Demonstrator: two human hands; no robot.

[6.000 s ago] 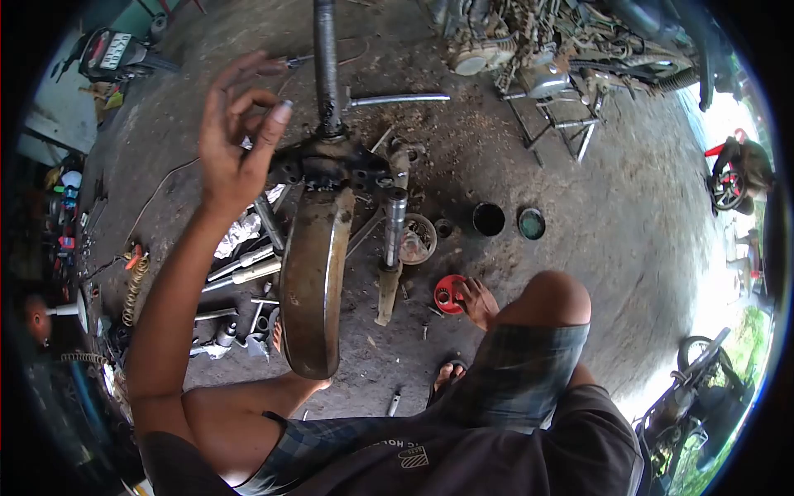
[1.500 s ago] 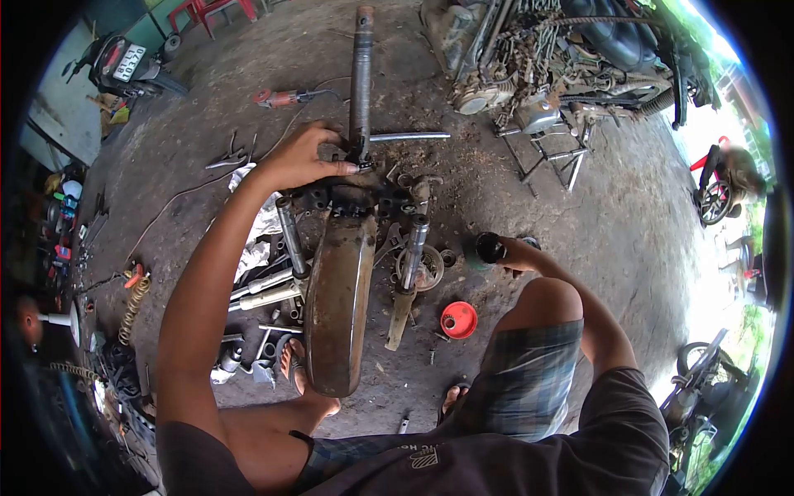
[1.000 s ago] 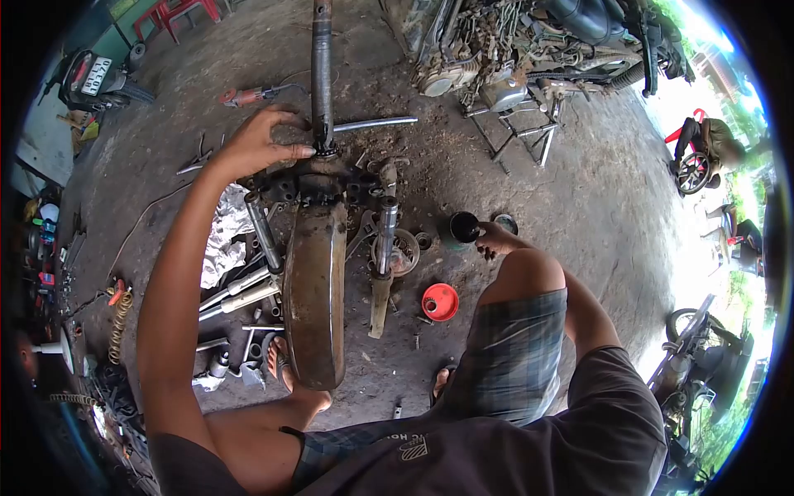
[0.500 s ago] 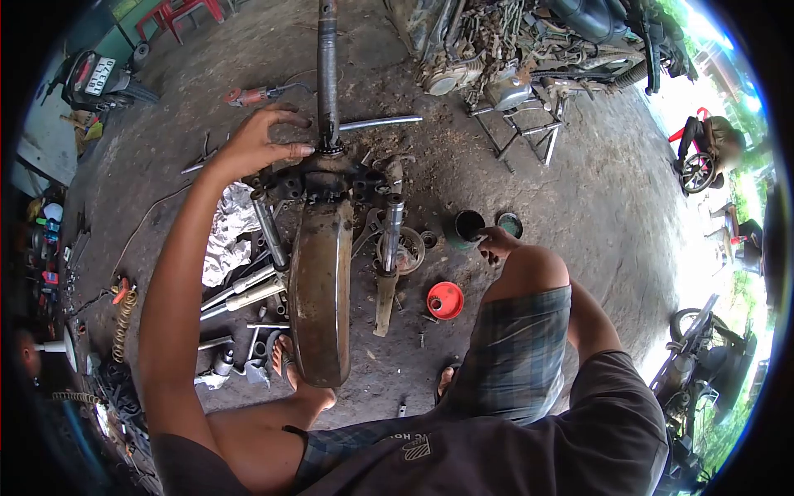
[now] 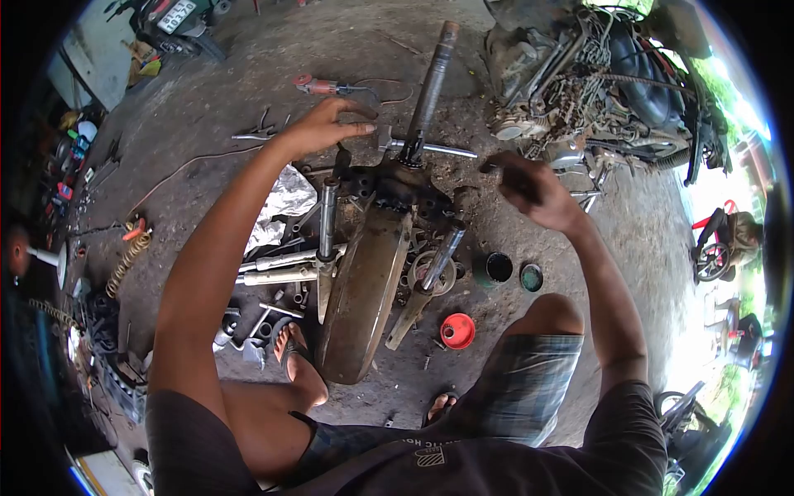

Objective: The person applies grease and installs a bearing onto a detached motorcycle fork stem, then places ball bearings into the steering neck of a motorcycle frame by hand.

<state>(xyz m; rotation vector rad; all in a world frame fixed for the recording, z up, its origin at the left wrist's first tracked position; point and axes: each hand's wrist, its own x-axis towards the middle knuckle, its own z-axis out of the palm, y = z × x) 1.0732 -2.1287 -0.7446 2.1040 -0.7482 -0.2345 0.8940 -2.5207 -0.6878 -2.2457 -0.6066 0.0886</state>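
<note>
In front of me stands a motorcycle front fork with its steering stem (image 5: 428, 95) pointing up and away, tilted right. Its black lower clamp (image 5: 389, 188) sits above a dirty front mudguard (image 5: 361, 302). My left hand (image 5: 329, 131) hovers left of the stem, fingers apart, holding nothing. Over the floor to the right of the clamp is my right hand (image 5: 536, 192), its fingers curled and darkly smeared. A dark bit shows at its fingertips, too unclear to name. Below it stand an open can (image 5: 480, 273) with dark contents and a round green-smeared lid (image 5: 532, 279).
A red dish (image 5: 466, 332) holds a small ring. Fork tubes (image 5: 281, 275), a T-handle wrench (image 5: 279, 310) and a white cloth (image 5: 285, 202) lie left. An angle grinder (image 5: 318, 85) lies farther off. Motorcycle parts (image 5: 571, 91) are piled at the upper right.
My right hand has come up from the can toward the stem. The fork now leans right in view, and my left hand no longer touches the stem's base.
</note>
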